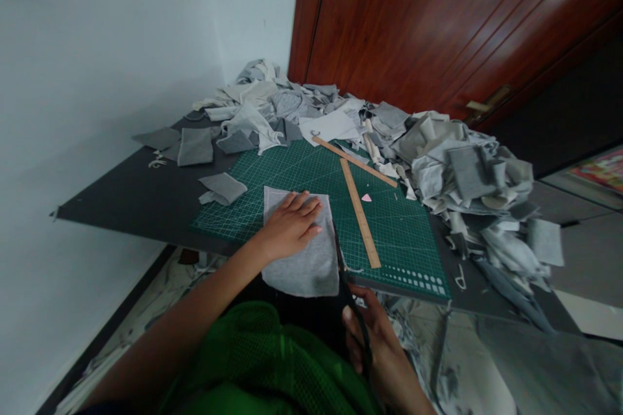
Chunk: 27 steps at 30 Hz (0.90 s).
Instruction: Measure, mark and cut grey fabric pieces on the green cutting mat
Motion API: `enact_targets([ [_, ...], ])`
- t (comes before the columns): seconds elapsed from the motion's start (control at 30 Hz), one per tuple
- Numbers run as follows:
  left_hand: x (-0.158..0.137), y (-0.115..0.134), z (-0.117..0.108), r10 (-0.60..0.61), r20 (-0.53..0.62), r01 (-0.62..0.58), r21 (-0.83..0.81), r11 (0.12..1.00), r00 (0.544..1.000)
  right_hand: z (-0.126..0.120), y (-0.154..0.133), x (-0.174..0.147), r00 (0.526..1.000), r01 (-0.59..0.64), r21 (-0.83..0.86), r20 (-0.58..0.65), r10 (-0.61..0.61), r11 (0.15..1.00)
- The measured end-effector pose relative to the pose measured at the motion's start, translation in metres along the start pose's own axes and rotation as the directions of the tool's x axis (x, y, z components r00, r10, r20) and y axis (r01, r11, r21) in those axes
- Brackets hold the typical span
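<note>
A light grey piece of fabric (299,275) lies on the green cutting mat (311,165), its near end hanging past the table edge. My left hand (292,223) rests flat on this fabric with the fingers stretched out. Low at the right, my right hand (374,330) is wrapped round the handles of black scissors (357,314). The scissors' blades point away from me along the fabric's right edge. A thin offcut strip (353,269) curls beside the blades.
Two wooden rulers (360,213) lie on the mat beside a small pink chalk-like triangle (366,197). Heaped grey and white fabric scraps (433,149) line the back and right of the dark table (131,197). Folded grey pieces (195,145) sit at left. A wooden door (413,25) stands behind.
</note>
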<state>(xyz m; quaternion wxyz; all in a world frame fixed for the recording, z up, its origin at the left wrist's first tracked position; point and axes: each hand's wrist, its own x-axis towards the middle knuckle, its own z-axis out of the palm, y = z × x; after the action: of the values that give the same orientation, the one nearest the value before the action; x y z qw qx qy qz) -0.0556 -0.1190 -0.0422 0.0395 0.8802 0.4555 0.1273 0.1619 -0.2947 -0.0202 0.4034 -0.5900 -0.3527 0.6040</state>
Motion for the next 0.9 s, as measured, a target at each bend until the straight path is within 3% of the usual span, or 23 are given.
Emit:
enact_targets([
  [0.9,-0.0006,0.0006,-0.0009,0.006,0.004,-0.006,0.024,1.000,1.000,0.0014,0.0004,-0.0067,1.000,-0.012,-0.015,-0.007,0.011,1.000],
])
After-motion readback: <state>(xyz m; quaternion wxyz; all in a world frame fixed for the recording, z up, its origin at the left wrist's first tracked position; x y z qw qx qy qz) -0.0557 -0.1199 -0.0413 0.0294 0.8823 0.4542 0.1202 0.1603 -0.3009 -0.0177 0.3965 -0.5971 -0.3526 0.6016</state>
